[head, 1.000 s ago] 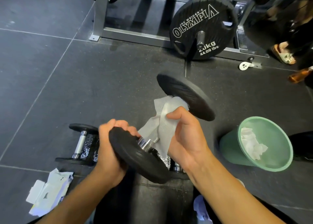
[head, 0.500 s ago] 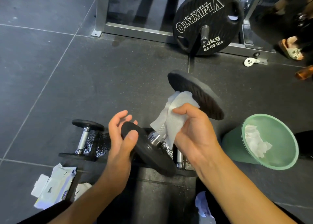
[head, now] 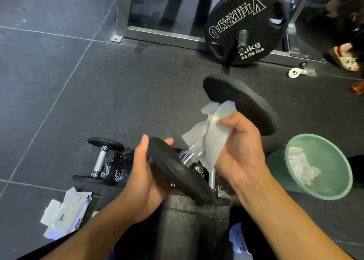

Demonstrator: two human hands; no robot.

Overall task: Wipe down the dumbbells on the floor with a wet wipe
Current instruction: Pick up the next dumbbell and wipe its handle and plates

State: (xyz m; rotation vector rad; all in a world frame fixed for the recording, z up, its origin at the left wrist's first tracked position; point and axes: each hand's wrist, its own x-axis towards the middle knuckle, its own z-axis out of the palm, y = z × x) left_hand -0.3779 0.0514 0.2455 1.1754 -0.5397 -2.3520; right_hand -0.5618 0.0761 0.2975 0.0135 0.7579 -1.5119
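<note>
Round the near plate, left hand again.

Left hand: back around the near plate of the black round-plated, chrome-handled dumbbell after opening off it; grips lower on the rim.
White wet wipe: sits further up the handle; more threaded bar is exposed.

R hand pinches wipe on dumbbell; L hand prob. grips it.

Two forearms, bare from the near edge to the wrists, end in a bare left hand and a bare right hand. A strip of black clothing shows beneath the left forearm at the near left.
</note>
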